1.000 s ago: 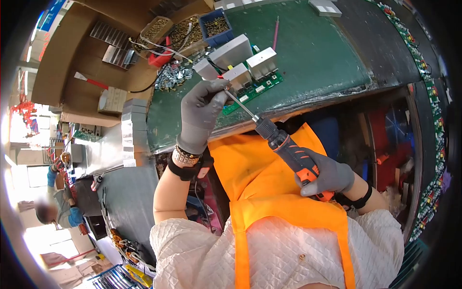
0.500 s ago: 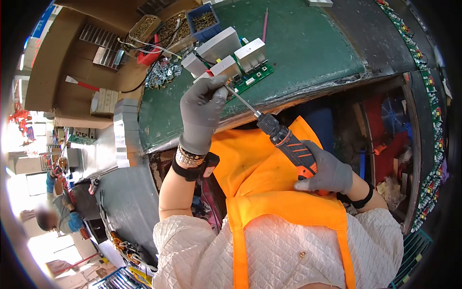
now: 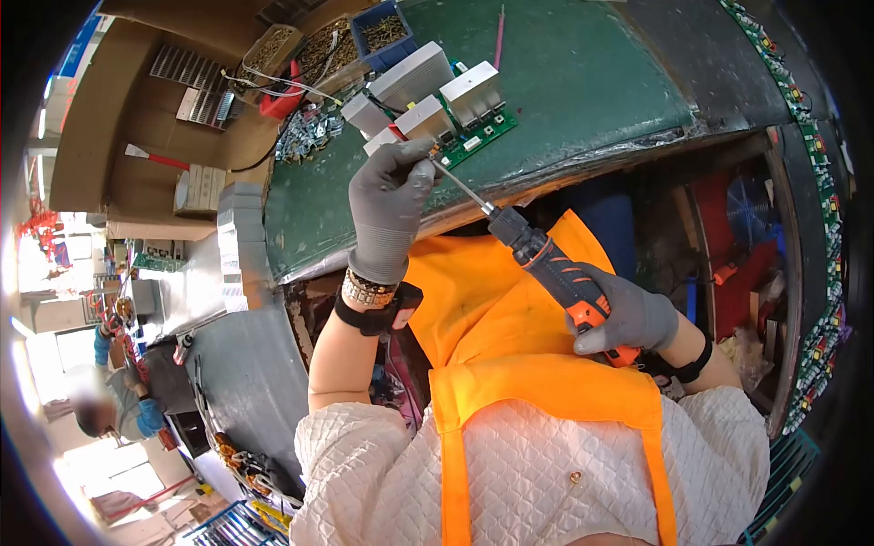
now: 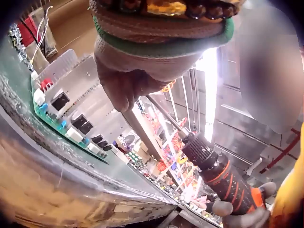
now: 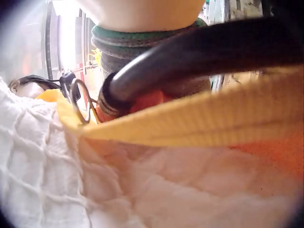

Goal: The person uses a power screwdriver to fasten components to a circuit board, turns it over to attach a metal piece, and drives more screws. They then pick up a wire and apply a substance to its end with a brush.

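Observation:
My left hand (image 3: 390, 205), in a grey glove, pinches a small brass-coloured screw (image 3: 433, 155) at the tip of the long bit (image 3: 466, 190); the fingers hide most of it. My gloved right hand (image 3: 630, 317) grips the handle of a black and orange electric screwdriver (image 3: 557, 269), its bit slanting up toward the left fingertips. Just beyond them, a green circuit board (image 3: 492, 135) with upright silver heat sinks (image 3: 472, 95) stands on the green bench (image 3: 583, 82). The left wrist view shows the screwdriver (image 4: 223, 178) and the board's edge (image 4: 71, 137) apart from it.
A blue bin (image 3: 384, 41) of brass-coloured screws stands behind the board, near red-handled pliers (image 3: 280, 102) and a heap of small metal clips (image 3: 308, 136). A cardboard box (image 3: 86, 146) is at the left. Another person (image 3: 114, 405) works farther off. Populated boards line the right (image 3: 824, 227).
The head view has shifted slightly, so the board and bins sit a little higher and farther left. Both hands keep the same hold, the left fingertips still at the bit's tip.

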### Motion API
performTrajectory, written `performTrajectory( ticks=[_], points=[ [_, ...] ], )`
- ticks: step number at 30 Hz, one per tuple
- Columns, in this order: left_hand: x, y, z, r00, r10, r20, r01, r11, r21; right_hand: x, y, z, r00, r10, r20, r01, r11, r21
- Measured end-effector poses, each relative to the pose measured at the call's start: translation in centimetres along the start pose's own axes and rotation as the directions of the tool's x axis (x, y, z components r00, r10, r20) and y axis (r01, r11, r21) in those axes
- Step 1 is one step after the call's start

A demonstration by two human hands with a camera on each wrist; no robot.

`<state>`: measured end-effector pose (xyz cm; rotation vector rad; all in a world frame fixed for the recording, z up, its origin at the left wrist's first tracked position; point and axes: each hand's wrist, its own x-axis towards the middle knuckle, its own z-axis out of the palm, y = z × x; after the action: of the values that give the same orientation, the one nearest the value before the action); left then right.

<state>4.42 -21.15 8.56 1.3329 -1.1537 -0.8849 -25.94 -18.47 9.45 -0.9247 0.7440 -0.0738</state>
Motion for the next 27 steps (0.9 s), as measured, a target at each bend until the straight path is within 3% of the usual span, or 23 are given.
performTrajectory(
  ticks=[6, 19, 21, 23, 25, 26, 27],
  points=[
    [0.1, -0.5, 0.2, 1.0, -0.019, -0.01, 0.019, 0.997, -0.072, 0.3, 0.3, 0.0, 0.997, -0.043, -0.064, 0.032, 0.986, -0.162],
    [-0.2, -0.9, 0.2, 1.0, -0.022, 0.01, 0.023, 0.977, -0.213, 0.1, 0.2, 0.2, 0.997, -0.015, -0.075, -0.001, 0.978, -0.211],
    [-0.2, -1.0, 0.2, 0.999, -0.047, -0.001, 0.045, 0.972, -0.231, 0.0, 0.5, 0.1, 1.0, -0.002, -0.024, 0.001, 1.0, -0.016],
    [-0.3, -1.1, 0.4, 0.997, -0.074, -0.009, 0.069, 0.966, -0.25, 0.2, 0.9, -0.1, 1.0, -0.025, 0.011, 0.025, 0.999, 0.038],
    [-0.5, -1.5, 0.7, 0.995, 0.095, -0.036, -0.1, 0.981, -0.166, 0.4, 1.2, -0.6, 0.998, -0.051, 0.043, 0.046, 0.995, 0.094],
    [-0.5, -1.9, 0.5, 0.995, 0.094, -0.034, -0.098, 0.981, -0.167, 0.4, 1.4, -1.0, 0.978, -0.023, 0.21, -0.05, 0.941, 0.335],
    [-0.4, -2.3, 0.1, 0.955, 0.293, -0.045, -0.286, 0.952, 0.112, 0.3, 1.5, -1.3, 0.928, -0.039, 0.371, -0.18, 0.824, 0.537]
  ],
)
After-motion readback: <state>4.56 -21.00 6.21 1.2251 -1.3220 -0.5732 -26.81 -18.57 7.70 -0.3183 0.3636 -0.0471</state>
